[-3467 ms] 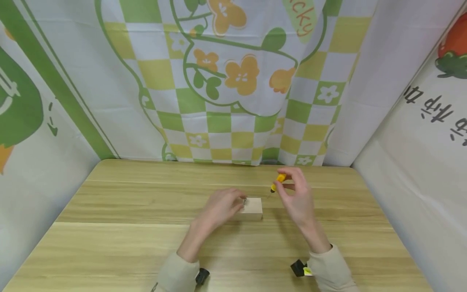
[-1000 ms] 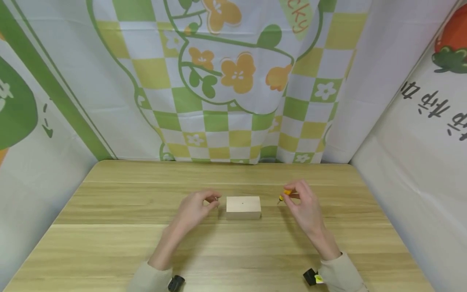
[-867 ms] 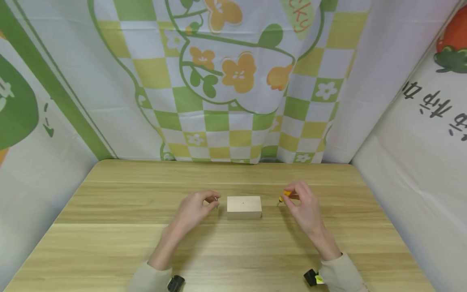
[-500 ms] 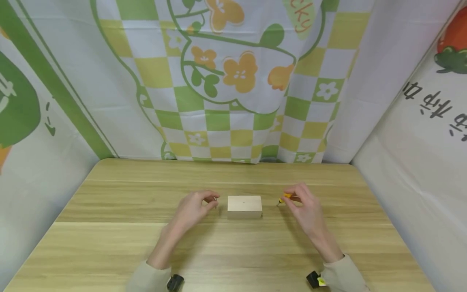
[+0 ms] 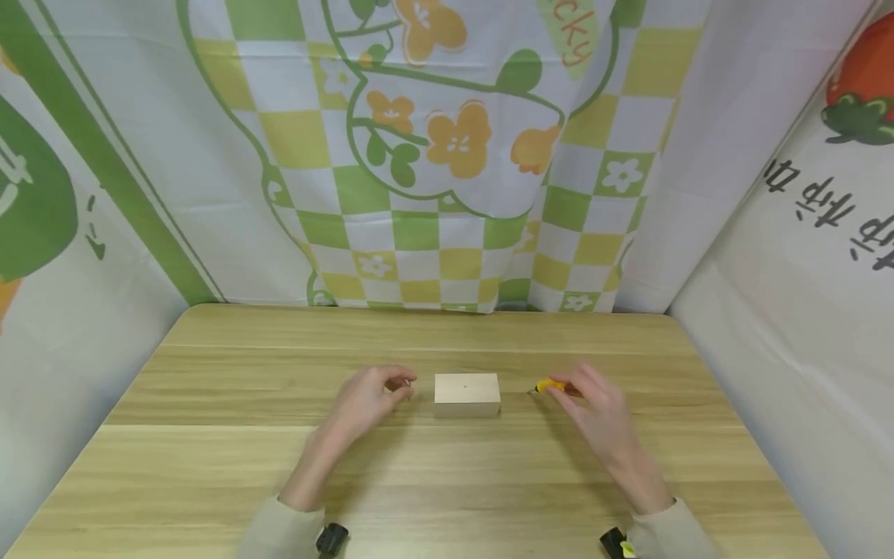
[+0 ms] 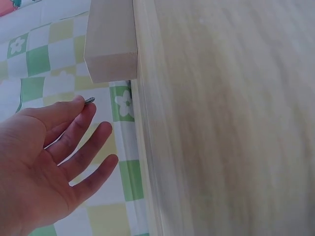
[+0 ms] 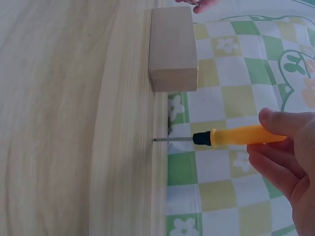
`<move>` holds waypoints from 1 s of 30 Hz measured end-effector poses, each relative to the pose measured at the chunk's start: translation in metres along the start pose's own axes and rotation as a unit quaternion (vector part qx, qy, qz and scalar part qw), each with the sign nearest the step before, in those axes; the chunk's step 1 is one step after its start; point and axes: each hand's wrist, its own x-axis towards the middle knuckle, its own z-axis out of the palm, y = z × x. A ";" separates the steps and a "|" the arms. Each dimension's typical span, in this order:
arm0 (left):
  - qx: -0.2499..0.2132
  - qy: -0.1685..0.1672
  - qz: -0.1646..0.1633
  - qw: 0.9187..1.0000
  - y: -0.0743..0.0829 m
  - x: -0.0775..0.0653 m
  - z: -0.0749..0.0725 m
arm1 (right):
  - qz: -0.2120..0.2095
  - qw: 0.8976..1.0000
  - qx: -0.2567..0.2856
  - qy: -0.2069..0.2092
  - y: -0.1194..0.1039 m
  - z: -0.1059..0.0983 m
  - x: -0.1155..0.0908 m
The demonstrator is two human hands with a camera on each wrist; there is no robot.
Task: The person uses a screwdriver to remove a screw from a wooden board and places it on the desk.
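Observation:
A pale wooden block (image 5: 466, 394) lies on the table, with a small dark hole (image 5: 465, 386) in its top face. To its left, my left hand (image 5: 366, 402) pinches a small metal screw (image 6: 89, 101) between thumb and index finger; the other fingers are spread. On the block's right, my right hand (image 5: 602, 411) grips a screwdriver (image 7: 241, 136) by its yellow handle. Its thin metal shaft (image 7: 174, 139) points left toward the block, apart from it. Part of the handle is hidden inside the hand.
The wood-grain table (image 5: 447, 481) stretches around the block. A checked, flowered curtain (image 5: 419, 233) hangs behind its back edge, and white printed walls stand at both sides. Small black devices (image 5: 332, 539) sit at the wrists.
My left hand has drawn back leftward from the block with the screw, uncovering the hole. My right hand has moved down and right, and the screwdriver has tipped closer to level.

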 end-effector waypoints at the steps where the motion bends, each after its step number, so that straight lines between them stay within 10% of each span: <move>1: 0.001 -0.001 0.000 1.000 0.000 0.000 0.000 | -0.002 1.000 -0.004 -0.006 0.000 -0.002 -0.001; 9: 0.009 -0.005 -0.004 1.000 -0.004 -0.001 0.001 | -0.042 0.995 -0.059 -0.066 0.003 -0.005 -0.013; 18: 0.020 -0.015 -0.007 1.000 -0.006 -0.002 0.000 | 0.071 0.960 -0.117 -0.244 0.005 -0.002 -0.023; 30: 0.029 -0.030 -0.013 0.999 -0.007 0.005 0.002 | 0.143 0.931 -0.062 -0.329 0.009 0.007 -0.020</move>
